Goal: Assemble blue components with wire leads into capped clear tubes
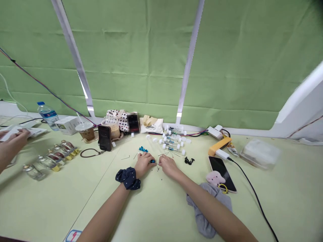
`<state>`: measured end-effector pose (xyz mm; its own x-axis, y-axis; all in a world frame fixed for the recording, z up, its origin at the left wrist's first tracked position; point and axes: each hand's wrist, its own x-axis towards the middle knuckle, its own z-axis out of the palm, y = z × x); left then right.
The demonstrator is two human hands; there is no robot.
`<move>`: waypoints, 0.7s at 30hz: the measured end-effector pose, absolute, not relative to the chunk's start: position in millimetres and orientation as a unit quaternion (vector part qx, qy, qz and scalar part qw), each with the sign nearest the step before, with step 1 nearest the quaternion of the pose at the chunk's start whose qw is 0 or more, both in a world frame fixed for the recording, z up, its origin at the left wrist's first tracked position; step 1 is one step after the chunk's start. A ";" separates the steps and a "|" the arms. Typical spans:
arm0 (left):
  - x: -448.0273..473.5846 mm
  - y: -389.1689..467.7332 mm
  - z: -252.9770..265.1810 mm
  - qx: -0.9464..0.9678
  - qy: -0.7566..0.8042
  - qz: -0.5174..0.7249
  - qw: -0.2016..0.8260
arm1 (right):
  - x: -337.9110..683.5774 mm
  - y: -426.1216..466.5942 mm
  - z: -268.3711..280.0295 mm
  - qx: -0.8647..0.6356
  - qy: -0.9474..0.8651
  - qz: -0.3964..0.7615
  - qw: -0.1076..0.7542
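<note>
My left hand (144, 163), with a dark dotted scrunchie (128, 178) round its wrist, is closed on a small shiny blue metal part (152, 161). Facing it, my right hand (167, 164) pinches something thin at the blue part; its kind is too small to make out. Tiny metal bits (158, 168) lie on the table just below my fingertips. More blue parts (143, 149) sit beyond my left hand. Thin L-shaped hex keys (125, 157) lie to the left, and several black parts (189, 161) are to the right of my right hand.
Clear tubes with white caps (172, 142) lie behind my hands. A phone (104, 138) stands at left near drink cups (85, 131). Small glass bottles (47, 162) line the left, near another person's hand (15, 141). Grey cloth (207, 215) lies under my right forearm, beside a tablet-like phone (223, 174) and cable (252, 190).
</note>
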<state>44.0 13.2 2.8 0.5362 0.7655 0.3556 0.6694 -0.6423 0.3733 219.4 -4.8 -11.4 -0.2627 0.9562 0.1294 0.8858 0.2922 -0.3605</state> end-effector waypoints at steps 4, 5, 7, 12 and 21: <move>41.5 17.8 -0.9 0.852 0.431 0.272 0.122 | 216.9 -10.3 -10.7 -0.611 -0.777 0.080 0.131; 40.8 18.8 -1.7 0.845 0.436 0.281 0.128 | 217.2 -11.2 -10.1 -0.613 -0.774 0.086 0.132; 39.4 20.6 -2.9 0.833 0.442 0.301 0.140 | 219.6 -11.5 -8.5 -0.609 -0.771 0.109 0.154; 38.1 22.0 -2.8 0.799 0.427 0.364 0.215 | 229.4 -5.4 -4.9 -0.597 -0.724 0.192 0.287; 51.3 12.5 -2.7 0.708 0.400 0.365 0.454 | 229.5 -1.6 2.6 -0.429 -0.551 0.476 0.535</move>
